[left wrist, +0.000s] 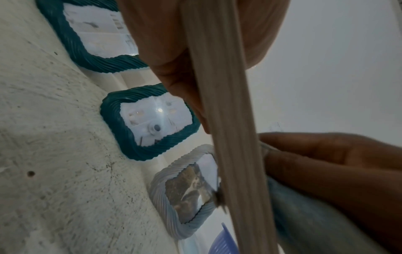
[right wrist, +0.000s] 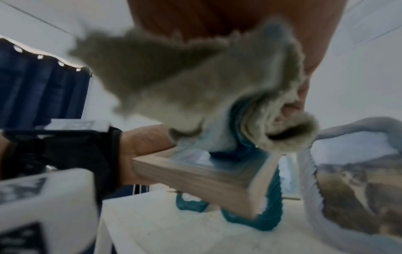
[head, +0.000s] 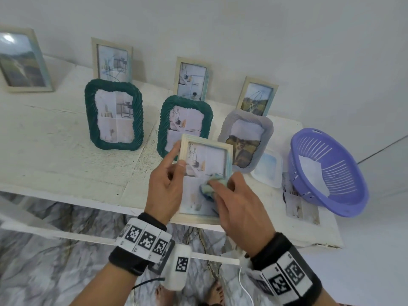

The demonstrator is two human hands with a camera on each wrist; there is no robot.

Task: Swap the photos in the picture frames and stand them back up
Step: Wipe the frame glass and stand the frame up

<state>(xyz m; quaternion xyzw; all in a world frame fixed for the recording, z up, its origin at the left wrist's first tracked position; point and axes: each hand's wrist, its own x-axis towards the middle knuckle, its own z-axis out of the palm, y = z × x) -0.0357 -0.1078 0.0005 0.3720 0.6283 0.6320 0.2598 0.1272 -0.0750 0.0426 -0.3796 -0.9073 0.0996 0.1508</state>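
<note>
On the white table (head: pixel 55 138), two green frames (head: pixel 114 114) stand side by side toward the middle, with a grey frame (head: pixel 246 140) to their right and a purple basket (head: pixel 326 171) at the right edge. Your left hand (head: pixel 166 184) grips the left side of a pale wooden frame (head: pixel 206 151), lifted over the table's front edge with its photo facing you. Your right hand (head: pixel 238 204) pinches a bunched cloth (head: pixel 213 185) against the frame's glass.
</note>
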